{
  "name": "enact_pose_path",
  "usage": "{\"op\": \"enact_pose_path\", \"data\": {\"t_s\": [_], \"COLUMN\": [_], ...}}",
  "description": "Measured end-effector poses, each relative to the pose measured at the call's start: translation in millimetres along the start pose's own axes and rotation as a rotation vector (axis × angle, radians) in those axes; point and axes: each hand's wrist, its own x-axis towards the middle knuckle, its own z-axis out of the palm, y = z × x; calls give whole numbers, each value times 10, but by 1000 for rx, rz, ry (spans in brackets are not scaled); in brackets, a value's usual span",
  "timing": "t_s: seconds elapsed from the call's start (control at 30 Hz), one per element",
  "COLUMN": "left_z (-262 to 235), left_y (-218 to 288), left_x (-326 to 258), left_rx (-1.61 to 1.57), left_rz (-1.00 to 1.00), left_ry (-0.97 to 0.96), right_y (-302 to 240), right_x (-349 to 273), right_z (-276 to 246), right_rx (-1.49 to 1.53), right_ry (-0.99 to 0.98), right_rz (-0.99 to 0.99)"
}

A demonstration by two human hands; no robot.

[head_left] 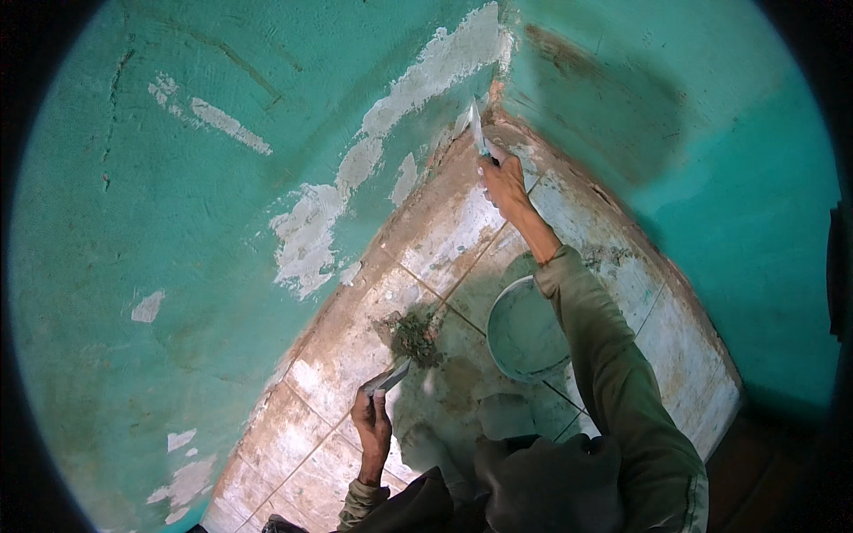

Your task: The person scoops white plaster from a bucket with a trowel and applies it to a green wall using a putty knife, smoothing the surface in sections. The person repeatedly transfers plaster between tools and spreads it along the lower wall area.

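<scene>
Seen from the head camera, a person crouches in the corner of a room with turquoise-green walls (178, 266), working at the joint where the two walls meet the floor. The right hand (505, 182) is closed around the handle of a putty knife (477, 129), its pale, filler-smeared blade standing nearly upright with the tip pressed into the corner seam just above the floor. An olive-green sleeve (613, 373) covers the outstretched right arm down to the wrist.

The left hand (373, 425) is lower in the picture, near the person's knees, fingers wrapped around the grip of a second scraper (388, 377). Its flat metal blade is grey with wet filler and points up and to the right, just short of a small mound of dark, gritty debris (414, 333) lying on the floor.

The left wall carries a broken band of white filler patches (306, 231) running diagonally from the corner down toward the floor, rough-edged and uneven against the paint, with smaller flecks higher up and near the lower edge. The right wall (711, 160) shows a brownish scuffed streak near the corner.

The tiled floor (444, 231) is pale, stained with dust and dried splashes, and edged by a reddish-brown strip along both walls. A round bucket (524, 333) holding smooth grey-white filler stands on the tiles between the two hands, partly hidden under the right forearm.
</scene>
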Motion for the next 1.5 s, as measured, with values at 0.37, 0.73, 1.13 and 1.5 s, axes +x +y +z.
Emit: {"op": "enact_pose_path", "data": {"t_s": [0.37, 0.73, 1.13, 1.5], "left_z": [-28, -54, -44, -57], "left_y": [-69, -227, -126, -178], "left_x": [-141, -238, -274, -256], "left_rx": [-75, -113, -104, -165], "left_rz": [5, -16, -28, -27], "left_ry": [46, 42, 26, 57], "right_y": [196, 232, 182, 493], "right_x": [-354, -966, -744, -436], "right_z": [624, 1052, 754, 980], "right_rx": [52, 34, 118, 138], "right_ry": [53, -63, -53, 214], "right_rz": [-134, -114, -82, -29]}}
